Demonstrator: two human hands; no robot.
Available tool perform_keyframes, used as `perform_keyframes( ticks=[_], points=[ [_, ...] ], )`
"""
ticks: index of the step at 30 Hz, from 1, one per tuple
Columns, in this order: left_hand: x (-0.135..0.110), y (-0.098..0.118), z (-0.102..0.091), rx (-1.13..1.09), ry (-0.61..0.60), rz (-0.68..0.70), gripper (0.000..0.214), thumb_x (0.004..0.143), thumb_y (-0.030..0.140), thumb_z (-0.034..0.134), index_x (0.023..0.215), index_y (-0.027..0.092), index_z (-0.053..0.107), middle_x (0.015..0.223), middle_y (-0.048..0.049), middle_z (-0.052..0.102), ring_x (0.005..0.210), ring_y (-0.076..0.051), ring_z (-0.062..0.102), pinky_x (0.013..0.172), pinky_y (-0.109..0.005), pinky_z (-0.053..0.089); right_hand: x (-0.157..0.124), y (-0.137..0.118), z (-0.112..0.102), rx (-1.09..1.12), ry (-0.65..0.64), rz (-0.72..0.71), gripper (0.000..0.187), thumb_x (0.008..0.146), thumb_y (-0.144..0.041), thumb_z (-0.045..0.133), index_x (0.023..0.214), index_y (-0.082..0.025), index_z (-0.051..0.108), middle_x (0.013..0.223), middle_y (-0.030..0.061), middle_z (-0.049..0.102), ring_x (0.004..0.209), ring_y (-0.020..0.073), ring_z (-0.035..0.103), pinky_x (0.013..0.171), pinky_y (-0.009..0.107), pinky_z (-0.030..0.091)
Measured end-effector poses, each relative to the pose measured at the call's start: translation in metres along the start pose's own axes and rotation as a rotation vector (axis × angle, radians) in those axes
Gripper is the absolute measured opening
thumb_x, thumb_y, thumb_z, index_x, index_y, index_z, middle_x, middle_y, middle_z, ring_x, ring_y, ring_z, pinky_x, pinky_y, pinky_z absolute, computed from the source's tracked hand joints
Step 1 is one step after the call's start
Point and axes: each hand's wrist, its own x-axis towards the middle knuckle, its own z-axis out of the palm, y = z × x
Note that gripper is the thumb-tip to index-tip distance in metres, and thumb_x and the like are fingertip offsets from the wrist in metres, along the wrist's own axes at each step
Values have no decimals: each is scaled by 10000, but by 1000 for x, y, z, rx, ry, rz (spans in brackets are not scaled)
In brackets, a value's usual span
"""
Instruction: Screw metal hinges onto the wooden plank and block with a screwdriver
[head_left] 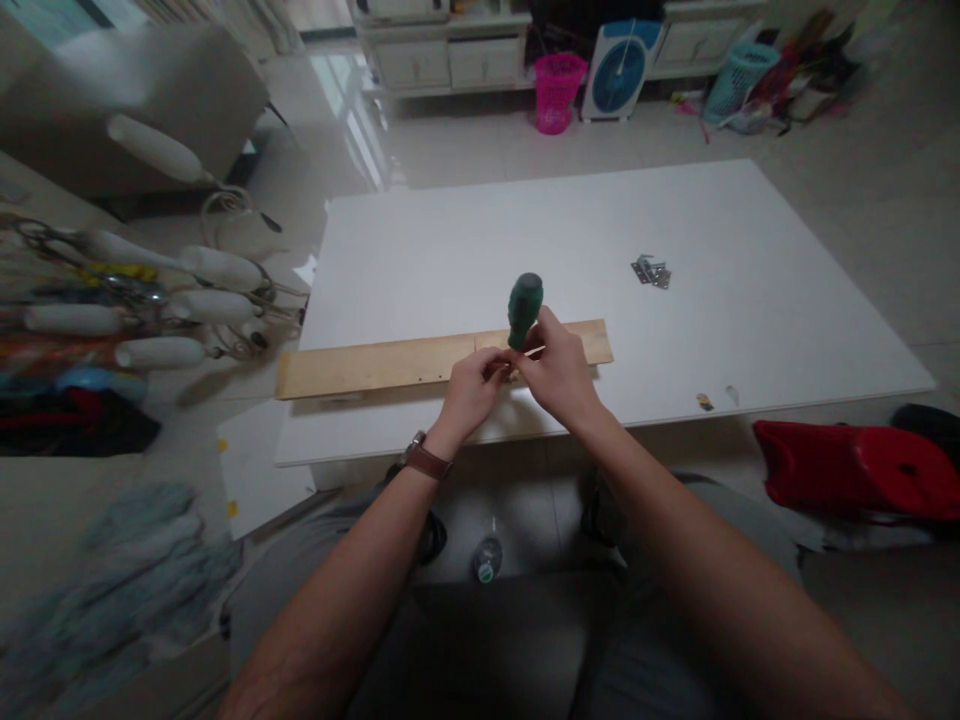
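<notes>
Working at the near edge of a long wooden board point(375, 368), the person's two hands meet around a green-handled screwdriver point(525, 308); the step in hand looks like turning or seating a fastener there, though the tip and whatever it meets are hidden. The right hand point(561, 370) has its fingers clamped on the lower part of the screwdriver; the left hand point(472, 385) bunches its fingers close to the tip's likely place – whether they pinch something small, I cannot tell. The next move seems to call for a steady board and a tip kept square, with some downward pressure as the handle turns.

The screwdriver stands nearly upright above the board, butt end up, its long axis running down and slightly toward the person; the board lies left to right on the white worktop point(420, 245), roughly along the near edge – its right end angled slightly away. Two dark holes show left of the hands; metal brackets point(651, 272) lie well apart, beyond the board's right end.
</notes>
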Motion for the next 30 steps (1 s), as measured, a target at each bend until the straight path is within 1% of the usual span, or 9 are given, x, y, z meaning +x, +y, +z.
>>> perform_keyframes(
  ticks=[2,5,8,12,15,19,22,25,30],
  points=[
    [0,-1,0,-27,-10,-6,79,926,152,677,940,194,743,916,-43,788,852,-200,729,833,-333,580,-1,-1,-1,23,-11,-10,308,831,-108,670,1089,-263,605,816,-6,717,769,218,716,713,358,558],
    [1,-1,-1,-39,-29,-1,107,930,141,656,953,189,748,946,-51,793,861,-194,732,816,-321,582,-1,-2,-1,91,-32,-24,342,832,-75,632,1119,-258,598,861,5,744,803,220,741,735,361,571],
    [1,-1,0,-8,-14,1,130,930,128,646,939,192,759,960,-55,796,882,-198,730,829,-326,583,0,-1,-1,128,-34,-25,322,823,-91,649,1094,-255,589,873,5,741,823,217,742,735,355,588],
    [0,-2,2,-2,29,-17,76,925,158,689,919,193,756,932,-53,791,875,-211,731,855,-356,591,1,-1,-1,112,-13,-2,329,800,-142,714,1080,-261,589,812,-21,702,775,201,717,711,346,596],
    [1,-2,2,-32,25,-25,64,925,182,698,926,191,761,934,-56,796,867,-212,735,845,-359,601,-1,-3,-2,82,-22,-13,346,819,-134,674,1127,-273,598,808,-26,708,774,198,716,738,357,606],
    [1,-1,0,-40,-11,-3,135,920,144,669,980,187,783,988,-67,814,885,-209,743,853,-352,602,-2,-3,-2,92,-21,-46,391,828,-102,614,1178,-275,589,874,-10,741,835,206,737,773,364,615],
    [1,-1,-1,-9,-13,-1,141,931,140,651,941,189,784,946,-63,809,863,-210,741,839,-351,601,0,-2,-2,115,-15,-44,363,827,-97,618,1151,-259,590,879,-2,746,825,203,743,741,351,609],
    [1,-2,0,-9,7,-15,120,944,172,663,916,194,778,912,-57,798,868,-215,741,855,-364,607,1,0,-1,119,-8,-25,354,811,-115,672,1130,-248,595,842,-7,732,795,198,738,705,338,596],
    [2,-4,3,-51,18,-25,161,905,102,667,975,191,781,975,-62,808,910,-213,748,873,-366,610,-1,0,0,106,-14,-31,348,816,-113,660,1130,-252,606,821,-23,726,771,184,728,724,341,589]
  ],
)
